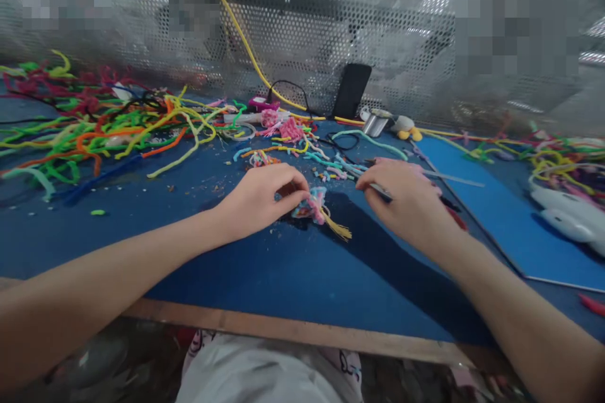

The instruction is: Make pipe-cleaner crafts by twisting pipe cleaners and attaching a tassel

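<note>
Thumb and fingertips of my left hand (271, 198) are pinched on a small fuzzy craft piece (312, 204) in pink and light blue, made of pipe cleaners. A yellow tassel (339, 227) sticks out of it toward the right, close to the table. To the right, my right hand (401, 195) is curled with its fingers closed around a slim dark metal tool (382, 191); most of the tool is hidden, so its kind is unclear. Just behind both hands lie short cut bits of pipe cleaner (331, 170) in pastel colours.
Tangled bright pipe cleaners (118, 132) cover the back left. Pink fuzzy pieces (288, 129), a black phone (352, 89) and a metal cylinder (375, 124) stand along the perforated panel (293, 25). At right are a lighter blue board (477, 214) and a white glue gun-like device (567, 217).
</note>
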The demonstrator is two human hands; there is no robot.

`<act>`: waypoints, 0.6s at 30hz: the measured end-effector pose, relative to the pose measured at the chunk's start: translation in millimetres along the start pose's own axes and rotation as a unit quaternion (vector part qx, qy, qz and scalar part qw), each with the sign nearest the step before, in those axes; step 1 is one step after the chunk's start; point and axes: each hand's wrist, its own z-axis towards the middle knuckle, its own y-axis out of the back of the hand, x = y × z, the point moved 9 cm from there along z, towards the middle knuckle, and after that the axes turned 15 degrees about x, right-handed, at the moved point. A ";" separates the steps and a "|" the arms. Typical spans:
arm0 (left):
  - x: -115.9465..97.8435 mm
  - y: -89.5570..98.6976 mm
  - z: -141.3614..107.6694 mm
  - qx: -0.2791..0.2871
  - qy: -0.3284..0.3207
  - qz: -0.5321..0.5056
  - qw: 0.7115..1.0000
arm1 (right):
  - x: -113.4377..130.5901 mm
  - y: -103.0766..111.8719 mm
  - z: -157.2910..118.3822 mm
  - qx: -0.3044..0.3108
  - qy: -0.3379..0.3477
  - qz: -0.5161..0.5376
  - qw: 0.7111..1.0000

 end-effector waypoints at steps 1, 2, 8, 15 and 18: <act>-0.7 0.2 -0.2 -0.004 0.003 -0.002 1.000 | 3.2 -5.3 1.5 0.010 -0.006 0.007 1.000; -1.3 0.7 -0.6 -0.012 0.007 -0.008 1.000 | 7.5 -9.9 2.7 0.017 -0.012 0.026 0.999; 1.7 0.9 -1.5 -0.044 0.033 -0.089 0.994 | 36.8 -21.0 6.2 0.025 -0.023 0.144 0.989; 23.5 -11.7 0.9 -0.016 0.118 -0.278 0.953 | 14.7 -31.7 -2.3 0.076 -0.153 0.262 0.950; 28.5 -18.2 0.4 -0.013 0.149 -0.362 0.920 | 15.7 -32.6 -2.6 0.079 -0.157 0.292 0.940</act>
